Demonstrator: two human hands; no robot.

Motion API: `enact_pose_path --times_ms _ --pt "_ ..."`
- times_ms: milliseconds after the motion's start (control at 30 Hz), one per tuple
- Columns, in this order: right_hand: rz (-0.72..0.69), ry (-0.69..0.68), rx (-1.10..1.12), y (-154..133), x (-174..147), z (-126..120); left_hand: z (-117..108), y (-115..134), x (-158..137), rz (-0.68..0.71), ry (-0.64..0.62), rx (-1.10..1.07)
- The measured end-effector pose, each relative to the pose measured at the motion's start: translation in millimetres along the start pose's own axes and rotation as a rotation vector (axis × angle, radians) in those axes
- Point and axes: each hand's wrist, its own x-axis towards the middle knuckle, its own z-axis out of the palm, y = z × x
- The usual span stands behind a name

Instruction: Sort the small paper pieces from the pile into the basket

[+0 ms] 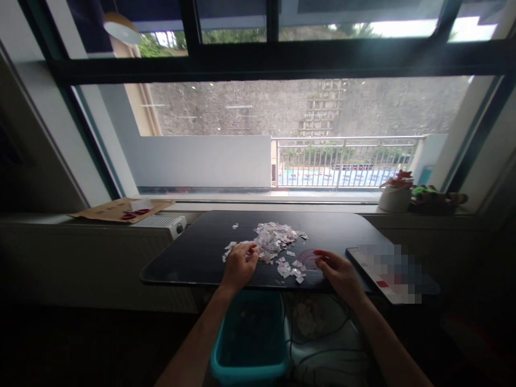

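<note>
A pile of small torn paper scraps (pixel 274 238) lies on the dark table (pixel 189 258) in front of the window. My left hand (pixel 238 265) rests palm down on the left edge of the scraps, fingers curled over a few pieces. My right hand (pixel 337 272) lies on the table to the right, its fingertips touching a clear pinkish protractor-shaped ruler (pixel 308 259) beside loose scraps (pixel 291 269). Whether either hand pinches a piece is hard to see.
A teal plastic bin (pixel 250 344) stands under the table's front edge between my arms. A flat book or tablet (pixel 389 271) lies at the table's right. A white pot (pixel 395 197) sits on the sill; cardboard (pixel 121 209) and a white heater (pixel 161 223) are at left.
</note>
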Motion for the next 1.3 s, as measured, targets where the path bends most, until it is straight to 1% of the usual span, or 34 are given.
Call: enact_pose_path --times_ms 100,233,400,567,667,833,967,1233,1300 --pt "0.006 0.006 0.022 -0.7 -0.7 -1.0 -0.1 0.8 -0.2 -0.009 -0.005 0.0" --pt "0.004 -0.037 0.048 -3.3 -2.0 -1.5 -0.1 1.6 -0.1 -0.014 -0.001 -0.002" --pt "0.026 0.018 0.056 -5.3 -2.3 -1.0 0.1 1.0 0.1 -0.01 0.006 -0.014" --pt "0.028 -0.071 0.053 -4.6 -2.9 -3.3 0.8 -0.3 -0.2 -0.006 0.012 -0.014" --pt "0.037 -0.08 0.048 -3.7 -3.1 -5.4 1.0 -0.7 -0.2 -0.005 0.008 -0.009" --pt "0.045 -0.034 0.06 -4.1 -2.8 -5.1 0.3 0.0 -0.1 -0.002 0.01 -0.002" --pt "0.041 -0.01 0.024 -5.9 -2.4 -3.7 -0.2 0.8 0.1 0.001 0.008 -0.004" --pt "0.025 0.106 0.021 -1.5 -1.7 -3.2 0.3 0.2 -0.2 -0.003 0.014 -0.002" --pt "0.014 0.1 0.011 -1.4 -1.6 -2.6 0.2 0.3 -0.2 -0.005 0.01 -0.001"
